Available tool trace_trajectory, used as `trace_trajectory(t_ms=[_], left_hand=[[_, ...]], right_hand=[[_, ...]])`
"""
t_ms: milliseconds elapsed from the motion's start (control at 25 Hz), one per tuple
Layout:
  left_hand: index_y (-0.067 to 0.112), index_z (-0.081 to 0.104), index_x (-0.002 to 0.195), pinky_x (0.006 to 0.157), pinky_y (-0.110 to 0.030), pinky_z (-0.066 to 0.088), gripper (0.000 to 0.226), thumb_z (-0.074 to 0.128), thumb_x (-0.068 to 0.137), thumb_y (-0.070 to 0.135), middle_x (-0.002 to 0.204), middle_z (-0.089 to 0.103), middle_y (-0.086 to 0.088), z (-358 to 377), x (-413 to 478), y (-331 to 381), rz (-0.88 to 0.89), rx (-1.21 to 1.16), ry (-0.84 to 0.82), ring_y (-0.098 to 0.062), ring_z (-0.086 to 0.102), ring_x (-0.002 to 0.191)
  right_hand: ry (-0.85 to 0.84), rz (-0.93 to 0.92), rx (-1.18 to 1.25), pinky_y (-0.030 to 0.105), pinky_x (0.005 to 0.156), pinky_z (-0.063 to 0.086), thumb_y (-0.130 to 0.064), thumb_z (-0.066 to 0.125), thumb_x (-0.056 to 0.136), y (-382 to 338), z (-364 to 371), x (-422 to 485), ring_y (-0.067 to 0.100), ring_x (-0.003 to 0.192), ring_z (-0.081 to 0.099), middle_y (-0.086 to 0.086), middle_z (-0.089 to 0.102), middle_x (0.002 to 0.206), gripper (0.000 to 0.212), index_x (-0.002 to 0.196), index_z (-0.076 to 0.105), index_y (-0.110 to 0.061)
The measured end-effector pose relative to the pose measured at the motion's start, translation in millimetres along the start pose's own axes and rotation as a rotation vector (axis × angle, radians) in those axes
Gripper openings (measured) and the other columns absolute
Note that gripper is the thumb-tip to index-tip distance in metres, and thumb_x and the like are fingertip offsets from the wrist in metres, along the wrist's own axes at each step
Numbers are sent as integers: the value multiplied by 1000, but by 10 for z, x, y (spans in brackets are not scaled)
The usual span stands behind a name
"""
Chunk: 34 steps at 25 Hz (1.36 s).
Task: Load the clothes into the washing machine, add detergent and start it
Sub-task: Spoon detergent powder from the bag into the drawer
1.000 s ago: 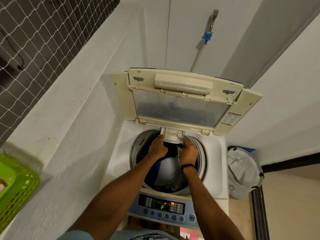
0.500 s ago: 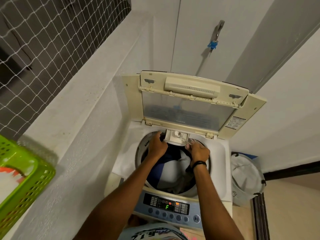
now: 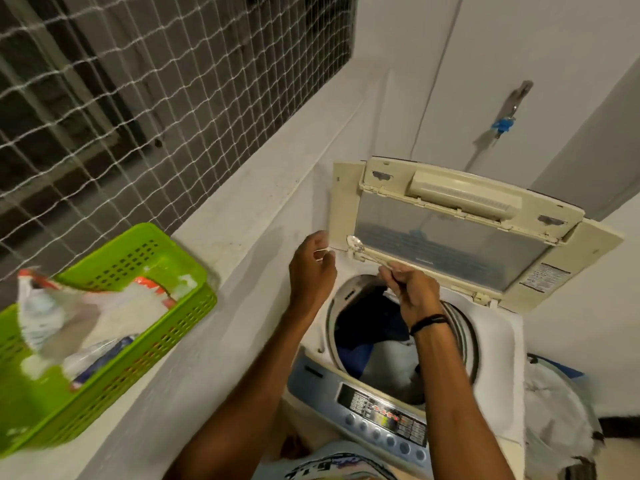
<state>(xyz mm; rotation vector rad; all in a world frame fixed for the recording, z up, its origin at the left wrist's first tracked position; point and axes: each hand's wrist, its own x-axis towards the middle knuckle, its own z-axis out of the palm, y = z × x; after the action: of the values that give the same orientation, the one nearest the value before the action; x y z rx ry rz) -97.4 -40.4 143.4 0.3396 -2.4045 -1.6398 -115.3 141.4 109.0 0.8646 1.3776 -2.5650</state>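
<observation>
A top-loading washing machine (image 3: 498, 344) stands with its cream lid (image 3: 450, 230) raised. Dark blue and white clothes (image 3: 377, 355) fill the drum. My right hand (image 3: 408, 289) is shut on a metal spoon (image 3: 356, 244), whose bowl points up and left in front of the lid's lower corner. My left hand (image 3: 311, 268) hovers beside the machine's back left corner with its fingers loosely curled and nothing in them. A red and white detergent bag (image 3: 86, 313) lies in a green basket (image 3: 131, 362) on the ledge at the left. The control panel (image 3: 381, 417) is lit at the machine's front.
A white ledge (image 3: 242, 220) runs along the left under a netted window (image 3: 138, 98). A tap with a blue fitting (image 3: 502, 124) is on the back wall. A white laundry bag (image 3: 554, 410) stands on the floor to the machine's right.
Both hands have left the detergent drawer at the drum's rear and lifted. My right hand now holds a spoon up near the lid. The view has swung left, showing more of the basket.
</observation>
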Motion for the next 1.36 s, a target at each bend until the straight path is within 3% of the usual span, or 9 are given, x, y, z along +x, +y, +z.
trace_trajectory(t_ms=[160,440,560,720,840,960,1200,1280,1360], left_hand=[[19,63,123,87,-13,49,34,59,91,9,117,69,3,-735,-79,225,91,-31,170,-5,66,101],[23,67,117,89,-29,55,31,56,91,10,109,70,4,-2050,-486,288,192,-16,590,-9,67,96],[28,67,116,91,-40,55,31,58,88,16,109,71,5,-2540,-681,193,145,160,788,-16,67,94],[24,67,119,85,-34,53,31,66,88,23,113,70,0,-3019,-892,-42,-113,404,889,-22,66,95],[17,69,114,79,-33,49,28,69,87,25,107,71,-5,-3139,-962,-154,-244,453,795,-28,66,94],[18,72,104,71,-32,46,21,70,88,31,87,68,-3,-3128,-980,-174,-344,464,700,-28,64,81],[15,68,89,68,-31,42,11,63,92,25,81,69,-6,-3141,-946,-230,-396,458,685,-30,63,80],[17,68,88,69,-31,45,10,63,92,25,81,70,-2,-3149,-931,-248,-373,369,694,-26,64,78],[17,68,86,71,-33,50,11,64,91,25,80,70,2,-3178,-919,-293,-346,272,703,-24,65,76]], right_hand=[[-248,2,-144,26,72,60,8,48,89,-79,603,-331,29,85,70,19,70,93,19,92,66,7],[-677,90,-324,25,69,59,13,45,88,90,1729,-997,31,79,74,21,73,83,22,93,66,13],[-824,70,-473,27,70,61,16,45,87,291,2122,-1205,31,76,73,26,69,87,21,98,63,18],[-931,-153,-789,44,84,60,6,59,80,616,2511,-1345,23,59,70,21,68,73,14,89,69,10],[-924,-530,-1174,41,88,57,-14,64,67,812,2747,-1385,26,78,73,8,75,73,16,77,77,-12],[-877,-753,-1409,37,88,52,-7,63,73,1015,2893,-1416,31,97,66,7,76,90,17,82,77,-12],[-909,-568,-1462,38,79,58,-10,67,69,1164,3032,-1493,25,81,70,5,75,72,9,71,75,-7],[-971,-350,-1363,38,61,59,-6,60,66,1219,3047,-1571,28,61,68,7,68,56,10,63,69,-2],[-1024,-125,-1213,27,43,46,7,53,74,1277,3054,-1662,24,41,54,12,53,46,13,67,63,6]])
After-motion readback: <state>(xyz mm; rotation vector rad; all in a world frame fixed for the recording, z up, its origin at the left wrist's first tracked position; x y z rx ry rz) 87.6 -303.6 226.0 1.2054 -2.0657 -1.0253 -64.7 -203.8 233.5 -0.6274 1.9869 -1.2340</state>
